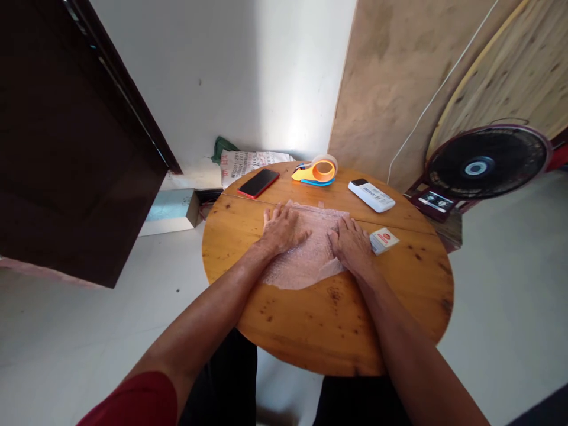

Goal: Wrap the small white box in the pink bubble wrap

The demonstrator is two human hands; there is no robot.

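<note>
A pinkish sheet of bubble wrap (310,254) lies spread on the round wooden table (288,322). My left hand (284,229) rests flat on its left side, fingers spread and thumb pointing inward. On the right side, my right hand (352,244) presses down with its fingers stretched out. Just beside the right hand lies a small white box (384,240) with a red round mark. Beyond the wrap sits an orange and blue tape dispenser (316,171) with a roll of tape.
A red-edged phone (258,183) lies at the table's back left, a white device with a dark screen (371,195) at the back right. Right of the table stands a black fan (483,165). A printed sack (252,163) and a pale box (171,211) are behind, near a dark door (75,130).
</note>
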